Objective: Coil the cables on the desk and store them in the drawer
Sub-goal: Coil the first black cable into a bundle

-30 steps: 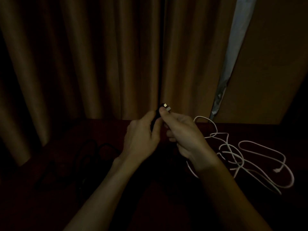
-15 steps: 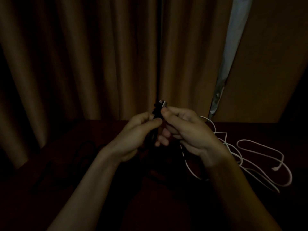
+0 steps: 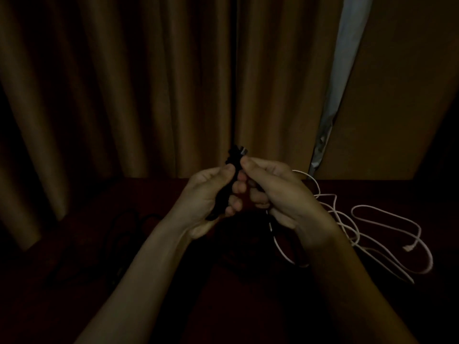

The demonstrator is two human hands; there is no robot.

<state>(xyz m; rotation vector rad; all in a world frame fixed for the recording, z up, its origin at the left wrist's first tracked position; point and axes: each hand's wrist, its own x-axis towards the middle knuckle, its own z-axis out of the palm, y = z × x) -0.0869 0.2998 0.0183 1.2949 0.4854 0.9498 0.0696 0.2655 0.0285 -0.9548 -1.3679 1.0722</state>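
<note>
Head view, dim throughout: the left hand [image 3: 208, 197] is curled round a short black cable [image 3: 234, 160] bunched upright, thumb on its upper part. The right hand [image 3: 278, 192] pinches the same cable near the top between thumb and forefinger, just under its small metal plug [image 3: 243, 151]. The bundle's lower part is lost in shadow between the palms, so its number of turns cannot be read.

Both hands are raised above the dark red desk [image 3: 248, 306]. One white cable [image 3: 387, 219] lies loose on the desk to the right, with one plug end [image 3: 407, 248] showing. A strand of it passes behind the right wrist; whether that hand touches it cannot be told. Left of the forearms lie dark loops [image 3: 124, 232], too dim to count or to tell from the held cable.

Behind hang brown curtains [image 3: 124, 83] beside a tan panel [image 3: 397, 95].

A second ago the back of the left hand covered the bundle; now its palm faces up and the fingertips show.
</note>
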